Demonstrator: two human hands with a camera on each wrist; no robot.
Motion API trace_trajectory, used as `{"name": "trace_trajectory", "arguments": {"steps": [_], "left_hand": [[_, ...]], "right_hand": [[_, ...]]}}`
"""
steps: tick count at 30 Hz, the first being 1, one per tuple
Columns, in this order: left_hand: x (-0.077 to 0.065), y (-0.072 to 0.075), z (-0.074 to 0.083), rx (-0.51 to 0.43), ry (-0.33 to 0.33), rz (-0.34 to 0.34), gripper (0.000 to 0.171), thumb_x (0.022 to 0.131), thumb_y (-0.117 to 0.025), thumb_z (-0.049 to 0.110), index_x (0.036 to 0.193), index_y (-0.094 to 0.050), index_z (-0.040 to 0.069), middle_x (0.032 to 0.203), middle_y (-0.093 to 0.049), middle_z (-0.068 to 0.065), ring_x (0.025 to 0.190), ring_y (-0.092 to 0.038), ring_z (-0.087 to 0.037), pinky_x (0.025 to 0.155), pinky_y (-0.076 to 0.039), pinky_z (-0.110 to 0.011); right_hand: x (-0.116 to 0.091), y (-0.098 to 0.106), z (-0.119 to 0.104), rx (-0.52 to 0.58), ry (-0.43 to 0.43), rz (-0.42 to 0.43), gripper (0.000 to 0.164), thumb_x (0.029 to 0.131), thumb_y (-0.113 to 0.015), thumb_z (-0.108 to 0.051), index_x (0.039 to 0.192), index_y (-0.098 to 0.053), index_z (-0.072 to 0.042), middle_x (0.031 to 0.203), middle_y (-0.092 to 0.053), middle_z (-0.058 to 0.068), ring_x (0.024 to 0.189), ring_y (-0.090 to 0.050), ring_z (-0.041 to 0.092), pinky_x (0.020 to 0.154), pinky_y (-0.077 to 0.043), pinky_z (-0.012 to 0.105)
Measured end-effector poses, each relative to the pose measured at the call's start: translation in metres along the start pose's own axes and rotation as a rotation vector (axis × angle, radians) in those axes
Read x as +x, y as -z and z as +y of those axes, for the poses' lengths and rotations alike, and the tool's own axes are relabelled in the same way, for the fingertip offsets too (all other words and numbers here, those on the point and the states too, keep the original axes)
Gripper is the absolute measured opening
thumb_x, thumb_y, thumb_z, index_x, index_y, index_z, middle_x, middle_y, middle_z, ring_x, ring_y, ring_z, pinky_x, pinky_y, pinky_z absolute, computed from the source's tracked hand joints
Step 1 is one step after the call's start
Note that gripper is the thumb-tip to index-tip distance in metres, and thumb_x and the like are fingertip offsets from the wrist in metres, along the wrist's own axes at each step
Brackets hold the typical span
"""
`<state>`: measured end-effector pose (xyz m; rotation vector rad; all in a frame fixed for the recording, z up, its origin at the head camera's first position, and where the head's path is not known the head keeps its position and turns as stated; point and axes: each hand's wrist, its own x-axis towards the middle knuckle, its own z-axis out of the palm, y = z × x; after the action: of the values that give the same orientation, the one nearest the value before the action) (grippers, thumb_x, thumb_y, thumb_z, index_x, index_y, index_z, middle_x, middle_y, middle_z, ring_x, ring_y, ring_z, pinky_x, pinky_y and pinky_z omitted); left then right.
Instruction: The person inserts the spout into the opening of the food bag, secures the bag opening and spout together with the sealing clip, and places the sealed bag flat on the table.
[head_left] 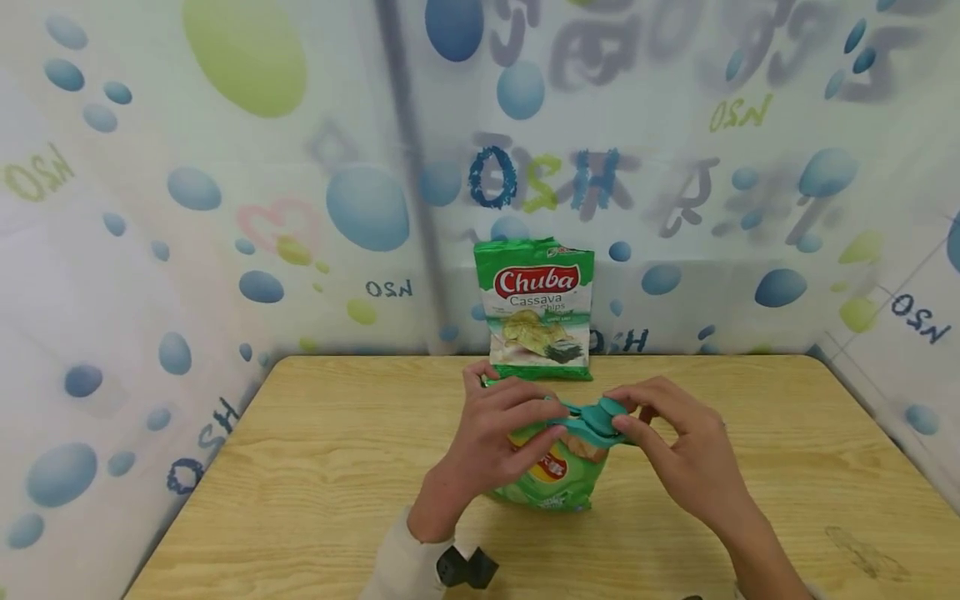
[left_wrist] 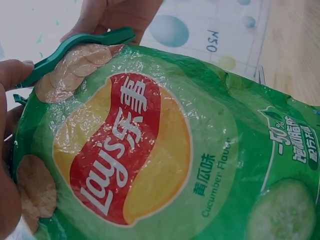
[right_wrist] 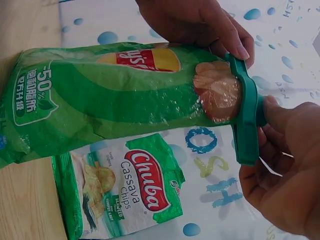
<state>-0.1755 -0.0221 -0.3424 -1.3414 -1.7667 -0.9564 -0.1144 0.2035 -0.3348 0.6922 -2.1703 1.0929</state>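
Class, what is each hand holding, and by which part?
The left hand pinches the clip by one end, the right hand by its round knob.

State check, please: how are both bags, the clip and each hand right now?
Lay's bag: clip across its top end
Clip: on the bag; fully fastened or not, unclear
Chuba bag: upright, unheld
Left hand: pinching one clip end
Right hand: pinching the other

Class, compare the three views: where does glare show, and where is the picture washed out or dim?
Left wrist: white glints speckle the Lay's bag, and the backdrop washes out at upper left; right wrist: glints there too, with the right hand's fingers shaded; head: the Chuba bag's large lettering reads clearly, without strong glare.
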Motion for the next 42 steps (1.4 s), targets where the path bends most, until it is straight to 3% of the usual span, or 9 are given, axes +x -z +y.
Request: {"name": "trace_trajectory", "arguments": {"steps": [13, 19, 24, 29, 36, 42], "left_hand": [[-0.001, 0.001, 0.000, -0.028, -0.007, 0.030, 0.015, 0.096, -0.059, 0.028, 0.097, -0.069, 0.016, 0.093, -0.069, 0.005, 0.091, -0.061, -0.006, 0.075, -0.019, -0.050], [-0.003, 0.002, 0.000, -0.031, 0.049, 0.006, 0.022, 0.096, -0.058, 0.032, 0.106, -0.066, 0.014, 0.096, -0.070, 0.005, 0.091, -0.061, -0.005, 0.077, -0.019, -0.050], [-0.002, 0.002, 0.002, -0.033, 0.073, -0.011, 0.026, 0.097, -0.056, 0.034, 0.109, -0.065, 0.013, 0.097, -0.070, 0.004, 0.090, -0.062, -0.006, 0.078, -0.019, -0.049], [-0.001, 0.003, 0.002, -0.052, 0.087, -0.022, 0.025, 0.098, -0.055, 0.033, 0.108, -0.066, 0.013, 0.096, -0.070, 0.004, 0.091, -0.063, -0.005, 0.078, -0.019, -0.049], [-0.002, 0.006, 0.002, -0.047, 0.117, -0.013, 0.023, 0.099, -0.054, 0.030, 0.106, -0.067, 0.012, 0.096, -0.071, 0.003, 0.089, -0.063, -0.005, 0.078, -0.021, -0.048], [-0.003, 0.005, 0.001, -0.042, 0.104, -0.004, 0.024, 0.098, -0.054, 0.031, 0.106, -0.067, 0.012, 0.095, -0.071, 0.004, 0.087, -0.063, -0.003, 0.077, -0.021, -0.047]], "right_hand": [[-0.001, 0.001, -0.009, -0.072, 0.051, -0.019, 0.045, 0.074, -0.076, 0.008, 0.113, -0.066, -0.013, 0.101, -0.062, -0.004, 0.084, -0.055, 0.009, 0.076, -0.042, 0.015], [-0.006, 0.008, 0.001, -0.047, -0.009, -0.124, 0.054, 0.074, -0.079, 0.003, 0.122, -0.062, -0.015, 0.109, -0.061, -0.005, 0.093, -0.055, 0.008, 0.073, -0.045, 0.020], [-0.018, 0.015, 0.013, -0.054, -0.100, -0.189, 0.034, 0.079, -0.076, -0.004, 0.110, -0.070, -0.016, 0.092, -0.067, -0.011, 0.074, -0.056, 0.003, 0.058, -0.046, 0.024], [-0.025, 0.012, 0.019, -0.001, -0.092, -0.133, 0.031, 0.078, -0.075, 0.002, 0.105, -0.073, -0.013, 0.087, -0.070, -0.007, 0.062, -0.054, 0.003, 0.054, -0.044, 0.022], [-0.028, 0.001, 0.025, 0.111, -0.074, -0.067, 0.038, 0.076, -0.072, 0.012, 0.107, -0.071, -0.010, 0.081, -0.064, -0.005, 0.062, -0.052, 0.007, 0.055, -0.042, 0.021], [-0.030, -0.001, 0.026, 0.098, -0.065, -0.045, 0.040, 0.074, -0.073, 0.014, 0.105, -0.071, -0.010, 0.075, -0.060, -0.008, 0.058, -0.046, 0.006, 0.050, -0.037, 0.021]]}}
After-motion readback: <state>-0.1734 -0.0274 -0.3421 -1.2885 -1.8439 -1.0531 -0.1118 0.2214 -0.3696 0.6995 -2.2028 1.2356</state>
